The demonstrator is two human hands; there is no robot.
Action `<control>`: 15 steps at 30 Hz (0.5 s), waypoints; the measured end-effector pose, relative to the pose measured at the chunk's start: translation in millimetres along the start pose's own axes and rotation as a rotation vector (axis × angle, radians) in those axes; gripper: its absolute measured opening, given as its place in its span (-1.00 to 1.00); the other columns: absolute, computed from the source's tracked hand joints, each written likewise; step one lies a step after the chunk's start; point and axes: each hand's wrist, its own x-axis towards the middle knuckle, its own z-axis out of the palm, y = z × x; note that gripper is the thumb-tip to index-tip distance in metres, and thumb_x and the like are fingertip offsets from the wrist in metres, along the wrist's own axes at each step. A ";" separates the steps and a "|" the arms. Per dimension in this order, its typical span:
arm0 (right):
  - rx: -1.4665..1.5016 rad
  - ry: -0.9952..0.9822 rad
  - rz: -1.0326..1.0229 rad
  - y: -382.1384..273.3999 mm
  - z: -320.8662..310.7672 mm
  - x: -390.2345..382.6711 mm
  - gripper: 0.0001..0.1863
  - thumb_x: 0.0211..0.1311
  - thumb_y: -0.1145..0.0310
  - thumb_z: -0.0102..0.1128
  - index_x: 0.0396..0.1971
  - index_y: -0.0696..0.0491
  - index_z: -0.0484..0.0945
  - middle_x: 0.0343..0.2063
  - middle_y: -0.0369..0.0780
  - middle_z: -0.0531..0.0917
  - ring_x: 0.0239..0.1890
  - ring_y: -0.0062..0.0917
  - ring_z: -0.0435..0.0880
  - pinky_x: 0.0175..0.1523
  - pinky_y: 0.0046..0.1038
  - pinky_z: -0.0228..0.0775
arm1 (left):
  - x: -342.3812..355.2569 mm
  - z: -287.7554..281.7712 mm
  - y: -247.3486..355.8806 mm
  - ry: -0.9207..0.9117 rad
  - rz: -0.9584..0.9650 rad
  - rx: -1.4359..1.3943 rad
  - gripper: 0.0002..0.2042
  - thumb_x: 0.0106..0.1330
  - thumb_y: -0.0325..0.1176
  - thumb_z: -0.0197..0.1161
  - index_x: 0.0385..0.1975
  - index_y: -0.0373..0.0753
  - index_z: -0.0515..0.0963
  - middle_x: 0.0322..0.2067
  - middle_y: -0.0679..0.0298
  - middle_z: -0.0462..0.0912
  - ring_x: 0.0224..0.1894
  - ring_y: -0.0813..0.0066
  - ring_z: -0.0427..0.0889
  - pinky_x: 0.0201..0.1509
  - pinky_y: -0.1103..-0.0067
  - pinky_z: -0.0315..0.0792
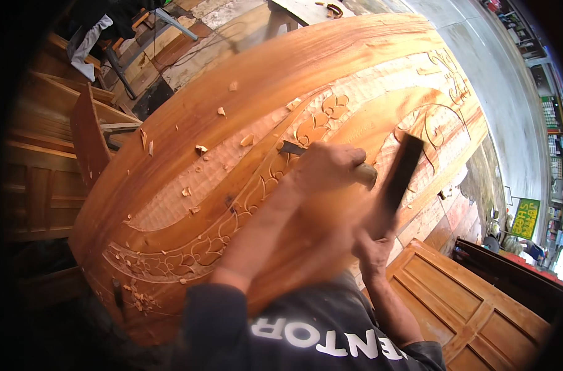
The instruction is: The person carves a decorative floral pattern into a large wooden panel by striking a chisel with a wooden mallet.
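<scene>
My left hand is closed around a chisel. Its dark flat blade points left and meets the carved wood; the handle's butt sticks out on the right side of the fist. My right hand, smeared by motion, grips a dark, block-shaped mallet raised close to that butt, apart from it. Under both hands lies a large wooden panel with a curved edge. A band of carved flowers and leaves runs along it, beside a roughly gouged hollow. My left forearm hides part of the carving.
Wood chips are scattered over the panel. Wooden frames and boards stand at the left, a panelled door at the lower right. A white table is at the far side. Shelves and a green sign line the right.
</scene>
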 end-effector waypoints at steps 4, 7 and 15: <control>0.072 0.035 0.069 25.5 1.2 -6.4 0.20 0.13 0.66 0.38 0.68 -0.20 -0.16 -0.18 -0.27 0.57 -0.32 -0.61 0.58 -0.22 -0.57 0.55 | -0.3 1.6 1.5 -0.027 -0.008 -0.020 -0.70 0.20 -0.16 0.47 -0.53 -0.10 0.47 -0.57 0.23 0.55 -0.51 0.20 0.67 -0.50 0.37 0.52; -0.022 -0.053 0.019 27.5 3.4 -10.1 0.20 0.14 0.67 0.38 0.68 -0.21 -0.16 -0.17 -0.27 0.56 -0.29 -0.61 0.58 -0.24 -0.57 0.55 | -0.9 -6.1 -2.0 0.030 0.013 0.000 -0.71 0.19 -0.16 0.48 -0.54 -0.10 0.48 -0.57 0.23 0.56 -0.53 0.20 0.66 -0.51 0.38 0.51; -0.035 -0.128 -0.033 19.0 2.1 -18.7 0.19 0.14 0.71 0.36 0.67 -0.18 -0.14 -0.13 -0.31 0.53 -0.26 -0.65 0.57 -0.31 -0.60 0.49 | -1.0 -7.4 2.4 0.042 0.065 -0.004 -0.73 0.18 -0.21 0.46 -0.56 -0.09 0.47 -0.63 0.24 0.52 -0.57 0.23 0.64 -0.56 0.38 0.48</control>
